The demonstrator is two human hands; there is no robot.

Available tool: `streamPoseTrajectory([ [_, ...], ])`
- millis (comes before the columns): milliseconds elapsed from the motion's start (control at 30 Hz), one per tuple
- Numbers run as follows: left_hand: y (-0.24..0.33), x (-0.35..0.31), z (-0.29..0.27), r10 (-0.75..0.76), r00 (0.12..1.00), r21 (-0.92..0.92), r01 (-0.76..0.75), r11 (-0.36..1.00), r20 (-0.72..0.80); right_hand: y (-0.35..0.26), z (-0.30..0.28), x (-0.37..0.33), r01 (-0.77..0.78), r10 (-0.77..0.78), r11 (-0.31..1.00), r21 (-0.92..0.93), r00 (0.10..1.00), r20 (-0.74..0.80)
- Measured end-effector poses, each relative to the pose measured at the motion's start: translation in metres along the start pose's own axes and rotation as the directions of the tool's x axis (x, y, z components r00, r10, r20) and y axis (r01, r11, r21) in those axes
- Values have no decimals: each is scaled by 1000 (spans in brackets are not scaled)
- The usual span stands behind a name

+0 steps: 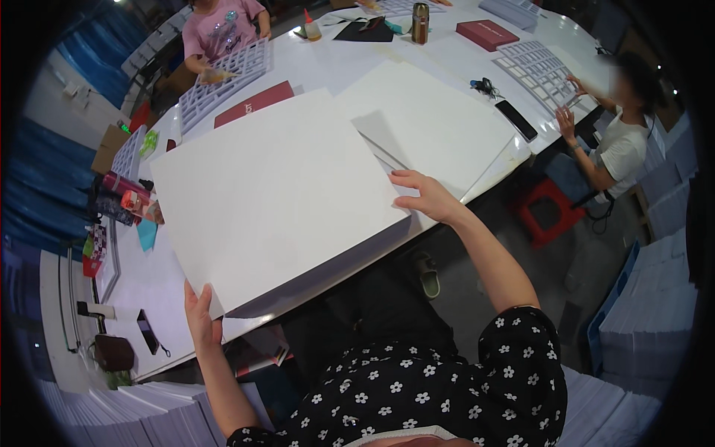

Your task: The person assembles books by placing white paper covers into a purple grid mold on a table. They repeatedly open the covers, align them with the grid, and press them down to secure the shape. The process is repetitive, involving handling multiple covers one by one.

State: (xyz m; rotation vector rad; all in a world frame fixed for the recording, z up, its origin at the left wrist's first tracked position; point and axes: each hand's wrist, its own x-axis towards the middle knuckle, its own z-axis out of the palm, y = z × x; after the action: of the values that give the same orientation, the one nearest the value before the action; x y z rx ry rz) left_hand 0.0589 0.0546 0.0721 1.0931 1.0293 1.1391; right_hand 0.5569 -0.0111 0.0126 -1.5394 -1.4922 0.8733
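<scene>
A large, thick white rectangular block (275, 201) lies at a slant over the near edge of the table; I cannot tell whether it is a stack of sheets or a closed box. My left hand (201, 316) grips its near left corner, the thumb along the edge and the other fingers partly hidden. At its right end my right hand (424, 195) holds the edge near the corner, fingers slightly parted. Beyond it to the right, wide white sheets (439, 119) lie flat on the table.
On the white table (328, 59) are red boxes (488, 34), a phone (516, 120), a flask (420, 24) and white grid trays (540, 71). Two people work at the far left and right. A red stool (547, 212) stands right; paper stacks (644, 298) line the floor.
</scene>
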Motion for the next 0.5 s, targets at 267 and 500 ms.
streamPoseTrajectory([
  [267, 3, 0, 4, 0, 1000, 38, 0, 999, -5, -9, 2, -4, 14, -16, 997, -71, 1000, -19],
  [500, -1, 1, 1, 30, 1000, 89, -29, 996, -8, -1, 10, -7, 106, -151, 929, -354, 983, -102],
])
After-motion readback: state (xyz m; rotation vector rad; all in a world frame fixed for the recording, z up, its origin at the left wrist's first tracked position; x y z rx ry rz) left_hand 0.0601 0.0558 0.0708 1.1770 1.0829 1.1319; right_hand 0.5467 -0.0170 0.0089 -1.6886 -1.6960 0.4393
